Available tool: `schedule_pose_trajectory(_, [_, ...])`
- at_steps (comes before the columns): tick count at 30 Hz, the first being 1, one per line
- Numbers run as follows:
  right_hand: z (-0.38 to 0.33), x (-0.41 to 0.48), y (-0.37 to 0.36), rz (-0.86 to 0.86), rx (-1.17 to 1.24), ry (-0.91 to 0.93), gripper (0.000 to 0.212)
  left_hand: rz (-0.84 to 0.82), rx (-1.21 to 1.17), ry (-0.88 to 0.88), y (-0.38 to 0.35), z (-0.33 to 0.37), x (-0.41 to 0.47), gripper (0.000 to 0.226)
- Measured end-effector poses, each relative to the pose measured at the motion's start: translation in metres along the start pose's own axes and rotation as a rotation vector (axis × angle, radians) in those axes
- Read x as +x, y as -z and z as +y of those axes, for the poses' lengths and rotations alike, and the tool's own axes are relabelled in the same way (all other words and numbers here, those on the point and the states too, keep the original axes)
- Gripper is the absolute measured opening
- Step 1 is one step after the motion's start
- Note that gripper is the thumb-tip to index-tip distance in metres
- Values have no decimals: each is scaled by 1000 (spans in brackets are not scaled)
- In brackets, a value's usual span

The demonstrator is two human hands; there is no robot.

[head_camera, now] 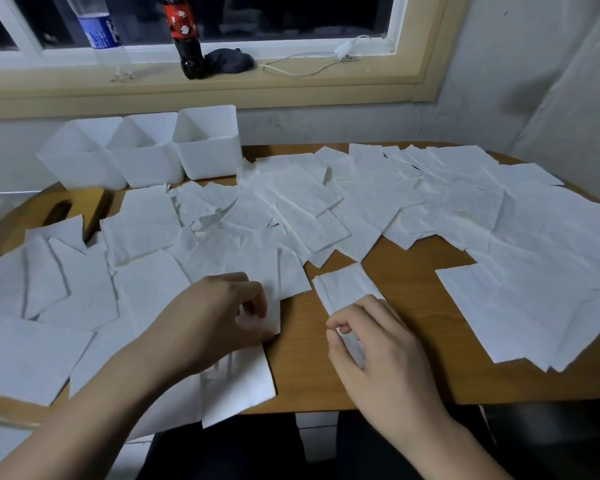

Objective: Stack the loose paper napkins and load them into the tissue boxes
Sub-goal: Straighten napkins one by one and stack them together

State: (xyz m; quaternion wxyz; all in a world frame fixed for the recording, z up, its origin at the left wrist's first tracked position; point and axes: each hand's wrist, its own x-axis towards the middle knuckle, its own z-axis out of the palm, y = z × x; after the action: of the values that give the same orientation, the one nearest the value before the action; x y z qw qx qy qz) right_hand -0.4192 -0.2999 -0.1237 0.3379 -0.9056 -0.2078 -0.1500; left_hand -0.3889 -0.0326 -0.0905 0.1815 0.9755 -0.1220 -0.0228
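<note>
Step in hand, as I read it: gather singles into a first stack. Nothing is in the boxes (pixel 207 164) yet; all three stand empty in a row at the far left of the tabletop (pixel 413 271), touching each other. Loose napkins (pixel 326 209) cover most of the tabletop, overlapping, some flat, some folded, a few hanging off the near edge. My right grip (pixel 374 344) is curled, thumb and forefinger pinching the near end of a narrow folded napkin (pixel 347 287); its far end lies on bare wood, just apart from the rest. My left grip (pixel 219 313) is curled too, fingertips pinching the right edge of a napkin (pixel 272 306) at the near side of the pile; that edge looks a little lifted, the rest lies flat. Neither grip is wide, both nearly closed on thin paper. To do this well: pinch light, since the paper likely tears and creases easily. Lift one sheet at a time so neighbours do not drag along. Bring the left one over onto the folded one, match edges, and square the stack on bare wood before adding more. The stack should stay narrow enough for a box mouth; fit is a guess, not checkable here. Risk: overlapped sheets slide off the near edge when I pull.
</note>
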Motion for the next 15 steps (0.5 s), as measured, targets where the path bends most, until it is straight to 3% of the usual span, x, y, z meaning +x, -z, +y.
schedule_pose_trajectory(8, [-6,13,-11,-131,52,22,9,69,114,-56,-6,1,-10,13])
schedule_pose_trajectory(15, [-15,42,-6,-305,35,96,61,59,-196,-80,24,10,-16,6])
